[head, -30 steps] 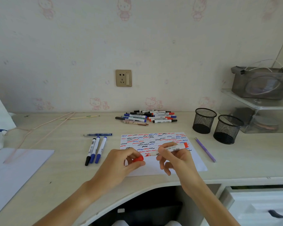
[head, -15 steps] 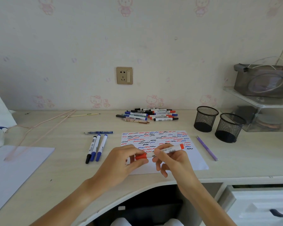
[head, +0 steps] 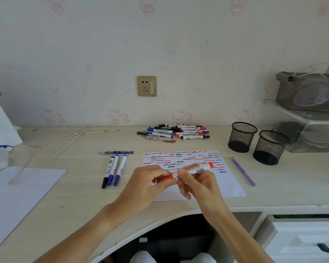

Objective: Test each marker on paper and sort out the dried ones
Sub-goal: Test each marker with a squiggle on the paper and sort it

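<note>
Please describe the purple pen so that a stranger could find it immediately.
Start at the sheet of paper covered in squiggles at the desk's middle. Just right of its edge, before the two black mesh cups, lies the purple pen. It is alone, slim and lilac, unlike the white-barrelled markers.

Red marker (head: 195, 170), white barrel with barcode label, capped, lying nearly level above paper (head: 230, 185), red end at 2 o'clock. Paper flat at desk front, covered in red, blue, black squiggles. Pile of markers (head: 174, 132) at 12 o'clock; three markers (head: 114, 171) side by side at 9 o'clock.
</note>
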